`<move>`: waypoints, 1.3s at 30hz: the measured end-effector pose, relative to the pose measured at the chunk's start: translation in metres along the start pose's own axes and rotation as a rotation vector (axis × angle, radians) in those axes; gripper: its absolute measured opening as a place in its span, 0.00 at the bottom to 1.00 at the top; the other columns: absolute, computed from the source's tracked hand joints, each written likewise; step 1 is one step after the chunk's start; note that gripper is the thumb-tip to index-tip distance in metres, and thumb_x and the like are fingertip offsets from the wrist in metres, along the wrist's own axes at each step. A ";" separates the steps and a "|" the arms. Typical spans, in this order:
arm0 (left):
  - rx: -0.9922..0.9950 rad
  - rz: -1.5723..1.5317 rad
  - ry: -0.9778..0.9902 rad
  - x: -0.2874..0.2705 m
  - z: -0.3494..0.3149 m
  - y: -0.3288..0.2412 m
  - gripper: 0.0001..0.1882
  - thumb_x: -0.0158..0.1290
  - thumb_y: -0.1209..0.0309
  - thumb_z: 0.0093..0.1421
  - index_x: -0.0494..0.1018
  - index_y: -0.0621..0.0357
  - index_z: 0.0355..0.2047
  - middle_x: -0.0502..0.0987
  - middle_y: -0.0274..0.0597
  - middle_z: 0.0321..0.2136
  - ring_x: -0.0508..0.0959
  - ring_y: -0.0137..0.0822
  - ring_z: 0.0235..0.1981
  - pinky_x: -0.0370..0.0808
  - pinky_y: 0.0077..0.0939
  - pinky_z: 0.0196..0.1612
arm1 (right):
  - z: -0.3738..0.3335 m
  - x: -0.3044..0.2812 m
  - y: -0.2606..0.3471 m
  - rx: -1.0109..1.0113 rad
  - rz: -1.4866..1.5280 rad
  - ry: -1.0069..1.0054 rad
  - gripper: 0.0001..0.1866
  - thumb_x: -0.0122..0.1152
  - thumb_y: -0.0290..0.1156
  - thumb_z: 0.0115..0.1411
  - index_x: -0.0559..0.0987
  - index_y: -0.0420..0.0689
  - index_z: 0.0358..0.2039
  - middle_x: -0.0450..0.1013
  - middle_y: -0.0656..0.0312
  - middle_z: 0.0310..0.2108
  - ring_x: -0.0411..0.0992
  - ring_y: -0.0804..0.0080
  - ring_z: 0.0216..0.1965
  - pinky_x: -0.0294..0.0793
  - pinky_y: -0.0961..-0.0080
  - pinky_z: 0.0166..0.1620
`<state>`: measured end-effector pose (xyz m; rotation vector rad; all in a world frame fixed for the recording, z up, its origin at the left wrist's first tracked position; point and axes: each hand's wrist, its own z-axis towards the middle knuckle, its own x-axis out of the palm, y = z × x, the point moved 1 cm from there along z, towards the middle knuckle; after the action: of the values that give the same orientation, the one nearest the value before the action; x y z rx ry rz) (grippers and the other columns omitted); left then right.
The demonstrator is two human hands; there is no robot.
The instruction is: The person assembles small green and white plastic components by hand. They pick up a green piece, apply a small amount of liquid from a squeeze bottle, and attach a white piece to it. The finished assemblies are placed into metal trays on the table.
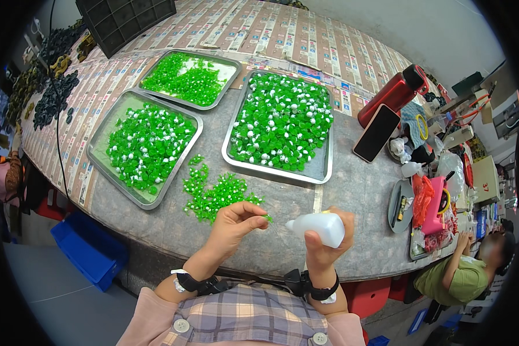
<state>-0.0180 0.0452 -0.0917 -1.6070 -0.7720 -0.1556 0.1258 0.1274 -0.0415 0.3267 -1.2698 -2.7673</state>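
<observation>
Between thumb and fingertips, my left hand point(236, 226) pinches a small green plastic piece point(267, 218). My right hand point(335, 239) is wrapped round a white squeeze bottle point(320, 228), tipped so its nozzle points left toward that piece, with a gap between them. A loose pile of small green pieces point(213, 193) lies on the table just beyond my left hand. Behind it stand a metal tray point(197, 138) of green and white pieces at the left and a larger metal tray point(228, 151), also of green and white pieces, in the middle.
A third metal tray point(236, 68) of green pieces lies farther back. At the right are a phone point(377, 132) leaning on a red bottle point(391, 95), a grey dish point(399, 216) and clutter. A blue bin point(92, 248) stands below the left edge. Another person point(458, 277) sits at far right.
</observation>
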 end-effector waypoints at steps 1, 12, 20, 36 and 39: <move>0.004 -0.003 0.001 0.000 0.000 0.000 0.05 0.51 0.79 0.48 0.70 0.63 0.28 0.73 0.40 0.24 0.74 0.28 0.25 0.72 0.21 0.31 | 0.000 0.001 0.001 0.007 0.020 -0.024 0.23 0.67 0.41 0.38 0.68 0.41 0.28 0.64 0.63 0.22 0.63 0.74 0.20 0.62 0.80 0.24; -0.003 -0.052 -0.084 -0.012 0.003 0.002 0.05 0.51 0.77 0.49 0.70 0.62 0.29 0.74 0.38 0.23 0.73 0.26 0.25 0.71 0.19 0.32 | 0.030 -0.057 -0.062 0.474 -0.069 -0.111 0.15 0.57 0.29 0.47 0.64 0.37 0.33 0.67 0.60 0.29 0.65 0.77 0.31 0.63 0.83 0.35; -0.006 -0.105 -0.134 -0.017 0.007 -0.003 0.05 0.52 0.77 0.49 0.70 0.60 0.28 0.73 0.37 0.23 0.73 0.27 0.24 0.73 0.21 0.31 | -0.010 -0.106 -0.142 0.401 -0.566 -0.123 0.19 0.56 0.25 0.47 0.63 0.36 0.40 0.68 0.54 0.37 0.67 0.69 0.38 0.64 0.77 0.41; 0.004 -0.105 -0.135 -0.021 0.001 -0.008 0.05 0.51 0.76 0.50 0.70 0.61 0.29 0.73 0.37 0.24 0.73 0.27 0.24 0.72 0.21 0.31 | 0.051 0.026 -0.129 0.159 -0.712 0.631 0.09 0.58 0.24 0.40 0.71 0.40 0.25 0.70 0.56 0.26 0.68 0.61 0.31 0.67 0.71 0.34; -0.006 -0.103 -0.104 -0.021 0.002 -0.007 0.05 0.51 0.76 0.50 0.70 0.61 0.28 0.73 0.37 0.24 0.73 0.27 0.25 0.72 0.20 0.31 | 0.053 0.019 -0.111 0.258 -0.486 0.536 0.08 0.57 0.22 0.41 0.71 0.40 0.25 0.70 0.58 0.24 0.69 0.67 0.28 0.68 0.76 0.32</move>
<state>-0.0387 0.0386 -0.0973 -1.5915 -0.9362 -0.1498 0.0972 0.2361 -0.0952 1.4534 -1.5342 -2.5435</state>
